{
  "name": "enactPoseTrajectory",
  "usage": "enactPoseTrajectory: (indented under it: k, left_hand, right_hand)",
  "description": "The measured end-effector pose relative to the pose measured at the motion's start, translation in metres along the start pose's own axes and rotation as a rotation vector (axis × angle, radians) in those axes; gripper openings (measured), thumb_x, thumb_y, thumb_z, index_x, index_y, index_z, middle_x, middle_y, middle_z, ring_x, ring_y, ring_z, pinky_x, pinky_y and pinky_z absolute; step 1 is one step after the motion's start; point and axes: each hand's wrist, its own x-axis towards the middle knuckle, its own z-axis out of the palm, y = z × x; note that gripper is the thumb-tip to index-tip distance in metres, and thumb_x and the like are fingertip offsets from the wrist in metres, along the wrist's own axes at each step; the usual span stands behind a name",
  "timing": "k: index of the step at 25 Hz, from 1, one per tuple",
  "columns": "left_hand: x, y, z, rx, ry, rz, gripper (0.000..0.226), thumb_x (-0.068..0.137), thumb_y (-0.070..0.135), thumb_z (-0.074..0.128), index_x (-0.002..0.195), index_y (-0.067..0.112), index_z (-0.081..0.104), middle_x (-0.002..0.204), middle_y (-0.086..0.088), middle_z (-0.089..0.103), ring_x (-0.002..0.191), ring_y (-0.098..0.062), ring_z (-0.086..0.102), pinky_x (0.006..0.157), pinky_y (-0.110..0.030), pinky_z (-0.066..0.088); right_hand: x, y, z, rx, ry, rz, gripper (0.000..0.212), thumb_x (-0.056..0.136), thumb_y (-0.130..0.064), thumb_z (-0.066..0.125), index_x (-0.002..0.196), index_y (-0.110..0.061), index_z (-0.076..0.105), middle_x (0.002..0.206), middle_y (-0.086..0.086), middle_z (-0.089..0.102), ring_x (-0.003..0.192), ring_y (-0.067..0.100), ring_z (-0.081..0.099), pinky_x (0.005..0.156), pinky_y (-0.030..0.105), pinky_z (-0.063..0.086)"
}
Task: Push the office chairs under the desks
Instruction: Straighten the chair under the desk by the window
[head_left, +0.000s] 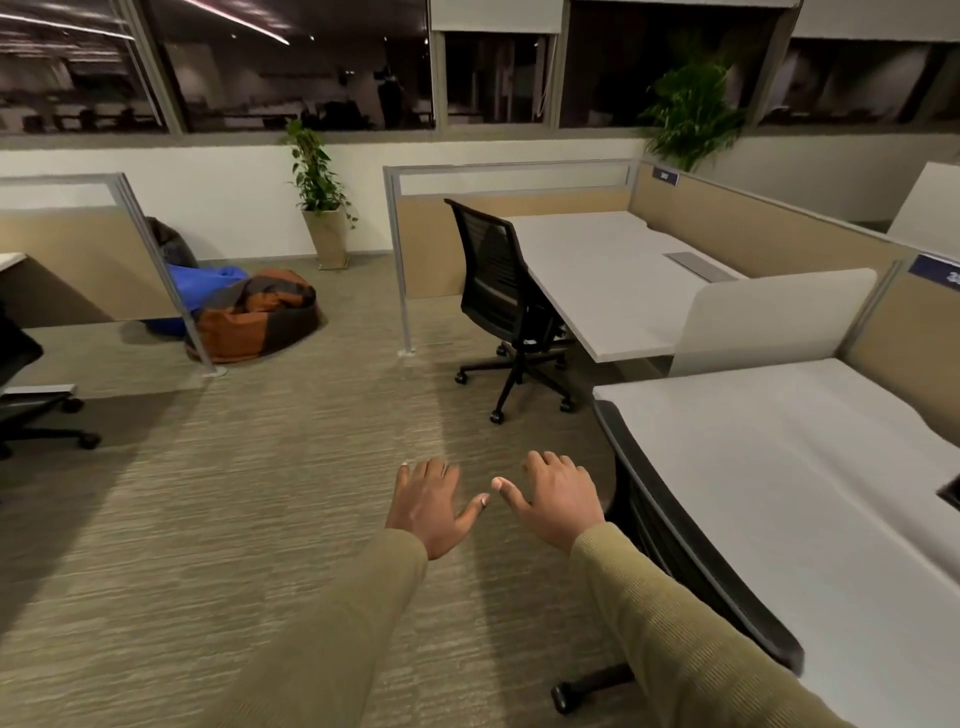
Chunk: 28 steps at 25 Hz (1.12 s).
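Far chair (501, 291): black mesh back, upright, right of centre in the frame; back faces left, seat points right and is tucked partway under the far counter (613, 280); five-spoke wheeled base shows on the carpet (260, 493).
Near chair (691, 561): at lower right, its dark curved back runs along the edge of the near counter (810, 493); one black leg with a wheel sticks out at the bottom of the frame.
Counters: smooth pale grey tops, long edges running from lower left to upper right, fenced by tan fabric panels.
My left hand (428, 506): empty, fingers spread, palm down over the carpet at lower centre.
My right hand (558, 501): empty too, spread flat, just left of the near chair's back; touching it or not, I cannot tell.
Thumbs: nearly meeting.
Sleeves: olive ribbed knit.
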Motion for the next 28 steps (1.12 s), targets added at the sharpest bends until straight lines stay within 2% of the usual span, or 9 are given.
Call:
enactPoseTrajectory:
  k: [13,18,24,28]
  left_hand:
    - [0.252,-0.124,0.006,0.005,-0.004,-0.032,0.072,0.096,0.071,0.028,0.141,0.018,0.048,0.137,-0.003,0.053,0.131,-0.024,0.045,0.120,-0.052,0.021]
    - [0.371,-0.164,0.020,0.013,-0.044,-0.056,0.072,0.096,0.070,0.031,0.144,0.019,0.046,0.140,-0.004,0.051,0.133,-0.024,0.044,0.121,-0.053,0.020]
    - [0.495,-0.203,0.027,0.037,-0.101,-0.047,0.073,0.096,0.071,0.029,0.146,0.019,0.044,0.141,-0.005,0.051,0.133,-0.025,0.043,0.120,-0.052,0.021]
    - [0.583,-0.232,0.025,0.032,-0.077,-0.023,0.074,0.096,0.071,0.027,0.143,0.018,0.047,0.139,-0.006,0.052,0.131,-0.026,0.045,0.120,-0.053,0.022]
  right_hand:
    - [0.281,-0.009,0.054,0.028,-0.052,-0.017,0.071,0.092,-0.076,0.029,0.123,-0.018,0.056,0.120,0.004,0.064,0.111,0.024,0.059,0.092,0.042,0.048]
    - [0.415,0.009,0.084,0.042,-0.079,-0.024,0.070,0.093,-0.076,0.029,0.119,-0.018,0.057,0.117,0.004,0.064,0.108,0.024,0.059,0.089,0.041,0.049]
    - [0.554,0.028,0.097,0.028,-0.136,-0.049,0.075,0.094,-0.076,0.027,0.128,-0.015,0.053,0.123,0.007,0.062,0.113,0.027,0.057,0.094,0.044,0.048]
    - [0.643,0.033,0.100,0.022,-0.095,-0.057,0.071,0.094,-0.075,0.030,0.125,-0.016,0.055,0.119,0.007,0.064,0.112,0.027,0.059,0.091,0.043,0.048]
